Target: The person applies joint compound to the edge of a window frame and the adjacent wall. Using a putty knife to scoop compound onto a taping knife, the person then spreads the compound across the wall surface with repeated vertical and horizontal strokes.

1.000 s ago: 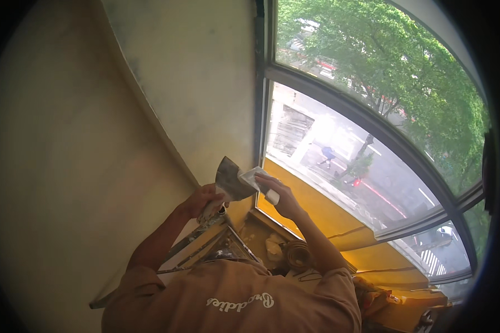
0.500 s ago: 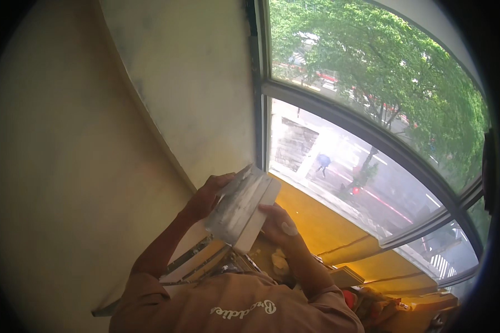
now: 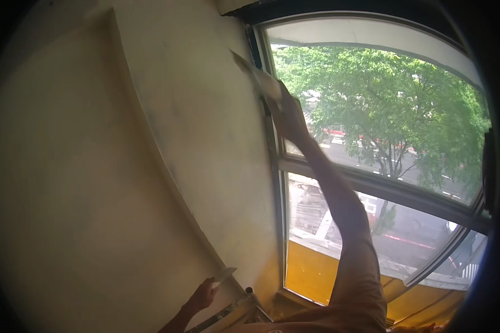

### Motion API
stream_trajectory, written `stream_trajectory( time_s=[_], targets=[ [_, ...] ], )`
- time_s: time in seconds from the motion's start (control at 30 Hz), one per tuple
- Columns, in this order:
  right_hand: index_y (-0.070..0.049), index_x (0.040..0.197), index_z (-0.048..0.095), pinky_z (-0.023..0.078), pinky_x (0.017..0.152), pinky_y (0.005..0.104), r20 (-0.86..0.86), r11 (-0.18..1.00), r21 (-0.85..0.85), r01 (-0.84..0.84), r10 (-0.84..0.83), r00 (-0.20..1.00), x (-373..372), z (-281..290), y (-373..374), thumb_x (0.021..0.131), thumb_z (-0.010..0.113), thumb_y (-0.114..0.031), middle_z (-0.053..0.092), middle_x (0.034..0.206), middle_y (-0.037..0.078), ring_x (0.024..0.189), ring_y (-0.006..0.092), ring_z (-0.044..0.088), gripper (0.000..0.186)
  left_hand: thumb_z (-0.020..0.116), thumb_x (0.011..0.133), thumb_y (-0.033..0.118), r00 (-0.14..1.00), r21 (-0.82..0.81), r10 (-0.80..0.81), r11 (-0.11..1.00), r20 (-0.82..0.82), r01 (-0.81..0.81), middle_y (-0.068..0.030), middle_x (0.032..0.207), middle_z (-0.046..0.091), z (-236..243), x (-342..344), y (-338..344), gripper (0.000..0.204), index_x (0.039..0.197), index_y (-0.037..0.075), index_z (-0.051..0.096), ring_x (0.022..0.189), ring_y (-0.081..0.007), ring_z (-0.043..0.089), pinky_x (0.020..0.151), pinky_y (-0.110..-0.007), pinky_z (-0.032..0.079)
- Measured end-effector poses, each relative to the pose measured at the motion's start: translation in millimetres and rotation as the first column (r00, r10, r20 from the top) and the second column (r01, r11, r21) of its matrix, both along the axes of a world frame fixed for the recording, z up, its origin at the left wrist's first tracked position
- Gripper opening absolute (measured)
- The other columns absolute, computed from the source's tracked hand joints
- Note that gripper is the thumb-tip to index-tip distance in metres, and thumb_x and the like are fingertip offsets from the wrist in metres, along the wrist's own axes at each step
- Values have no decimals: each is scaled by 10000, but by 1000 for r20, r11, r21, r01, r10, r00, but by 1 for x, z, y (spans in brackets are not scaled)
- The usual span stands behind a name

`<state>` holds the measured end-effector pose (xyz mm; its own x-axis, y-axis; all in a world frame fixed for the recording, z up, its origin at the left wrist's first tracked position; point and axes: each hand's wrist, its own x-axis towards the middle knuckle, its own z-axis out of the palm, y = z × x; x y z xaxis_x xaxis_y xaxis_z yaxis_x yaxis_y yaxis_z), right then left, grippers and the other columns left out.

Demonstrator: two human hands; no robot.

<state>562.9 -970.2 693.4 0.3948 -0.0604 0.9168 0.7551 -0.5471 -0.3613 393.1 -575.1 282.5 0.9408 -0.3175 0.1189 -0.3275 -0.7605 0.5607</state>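
My right arm reaches up beside the window. My right hand [image 3: 290, 119] is closed around a plastering trowel [image 3: 256, 76], a long thin blade. The blade is held up against or very close to the pale wall strip [image 3: 200, 139] left of the window frame; I cannot tell whether it touches. Low down, my left hand [image 3: 204, 294] grips a plastering blade [image 3: 224, 275], a flat pale plate seen nearly edge-on, near the foot of the wall's corner ridge. Faint grey patches mark the wall strip.
The window [image 3: 383, 127] fills the right side, its dark frame [image 3: 366, 186] crossing it, with a tree and street outside. A yellow panel [image 3: 311, 272] lies below. Near my left hand is a metal rail [image 3: 225, 315] with a round tube end [image 3: 249, 290].
The two blades were together in front of my chest. My right hand has raised its trowel to the wall by the window; my left has dropped lower with its blade. The view has tilted up.
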Motion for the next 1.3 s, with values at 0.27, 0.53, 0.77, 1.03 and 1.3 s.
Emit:
stream_trajectory(
  time_s=[0.27, 0.53, 0.77, 1.03, 1.3],
  targets=[
    [-125, 1369, 534, 510, 953, 493, 655, 947, -252, 198, 16, 756, 136, 169, 29, 852, 470, 125, 629, 1248, 218, 1127, 413, 614, 577, 642, 951, 211, 994, -147, 108, 984, 26, -103, -259, 1002, 693, -32, 12, 30, 321, 1155, -32, 600, 956, -392, 695, 793, -438, 540],
    [-183, 1420, 502, 434, 1027, 535, 647, 973, -161, 164, -21, 762, 182, 188, 65, 861, 511, 101, 584, 1367, 148, 1256, 388, 555, 627, 660, 960, 240, 997, -240, 43, 969, -69, -58, -185, 779, 662, -9, -4, 14, 299, 1060, -40, 634, 627, -237, 601, 599, -383, 489],
    [-224, 1504, 420, 348, 1103, 558, 592, 954, -165, 252, -108, 799, 184, 120, 68, 873, 506, 101, 450, 1526, 113, 1407, 349, 417, 716, 688, 946, 270, 996, -37, 47, 998, -71, -49, -169, 663, 623, -21, -14, 43, 343, 850, -51, 616, 573, -223, 574, 559, -387, 466],
    [-227, 1520, 413, 231, 1194, 560, 357, 936, -290, 198, -86, 930, 155, -68, 54, 834, 475, 160, 354, 1599, 102, 1493, 332, 295, 791, 735, 930, 301, 935, -122, 113, 979, -337, -162, -106, 638, 639, -8, -30, 42, 402, 717, 9, 560, 547, -144, 581, 507, -326, 458],
    [-183, 1498, 448, 201, 1200, 575, -24, 898, -436, 57, -75, 997, 104, -289, 37, 790, 494, 172, 355, 1596, 113, 1509, 348, 254, 793, 671, 979, 196, 793, -359, -1, 892, -609, -275, -50, 720, 666, -13, -15, 28, 228, 862, 4, 632, 589, -93, 590, 534, -251, 469]
  ],
)
